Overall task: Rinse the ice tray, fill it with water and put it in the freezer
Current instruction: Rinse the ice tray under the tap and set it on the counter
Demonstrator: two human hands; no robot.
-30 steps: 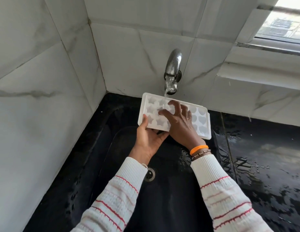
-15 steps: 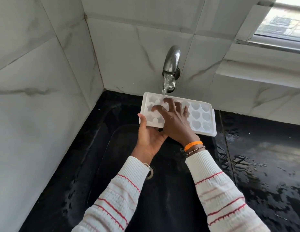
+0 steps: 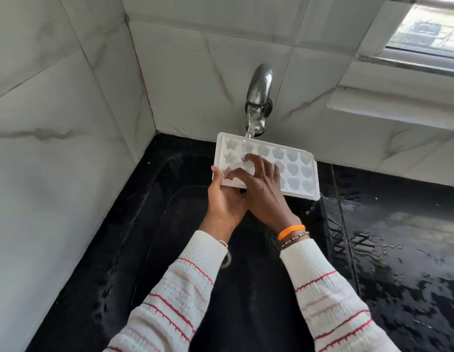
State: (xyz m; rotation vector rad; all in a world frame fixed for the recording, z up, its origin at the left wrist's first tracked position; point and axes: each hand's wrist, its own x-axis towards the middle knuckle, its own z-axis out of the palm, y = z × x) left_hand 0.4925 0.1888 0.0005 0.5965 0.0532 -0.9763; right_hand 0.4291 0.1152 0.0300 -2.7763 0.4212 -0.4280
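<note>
White ice tray is mid-rinse under the tap: left hand grips its near-left edge, right hand rubs open-fingered; filling likely follows.

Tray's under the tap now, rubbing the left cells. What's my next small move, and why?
Probably slide the tray leftward under the stream, or walk the right hand toward the heart cells. Water lands only near the far-left cells, where the fingers rub; the right-side cells sit outside the stream. The left hand grips the left edge, so it can shift the tray.
</note>
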